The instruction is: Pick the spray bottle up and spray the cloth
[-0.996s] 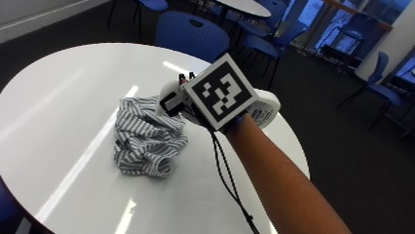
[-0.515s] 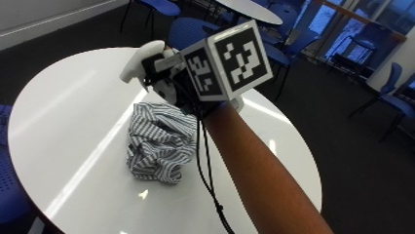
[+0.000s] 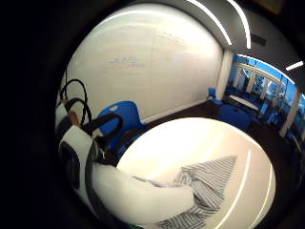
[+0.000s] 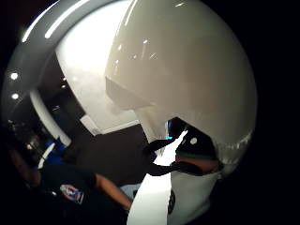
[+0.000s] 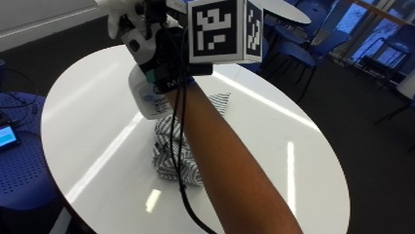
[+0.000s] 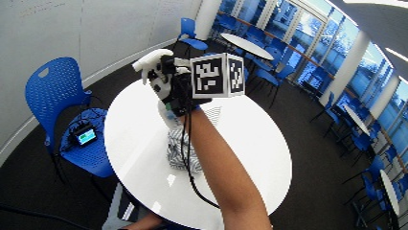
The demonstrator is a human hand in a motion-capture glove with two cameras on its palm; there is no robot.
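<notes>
1. Holding the white plastic spray bottle (image 5: 148, 92) up off the round white table (image 5: 84, 102), the black-gloved right hand (image 5: 159, 53) had its fingers wrapped round the bottle's neck below the white trigger head (image 5: 120, 12); the outside view showed the bottle's body hanging under the hand.
2. The crumpled grey-and-white striped cloth (image 5: 170, 156) lay on the table, below the raised bottle and partly behind the forearm.
3. In the little-finger-side palm view the bottle's white body (image 3: 143, 198) sat close against the palm, with the striped cloth (image 3: 209, 183) spread on the table beyond it.
4. The thumb-side palm view was largely filled by the bottle's white shell (image 4: 187, 75), so it added little about the cloth.
5. The pick-up looked done, judging by the clear gap between bottle and table; the spraying looked not yet done.
6. Which way the nozzle faced could not be told. The next move likely called for aiming it down at the cloth, then squeezing the trigger.
</notes>
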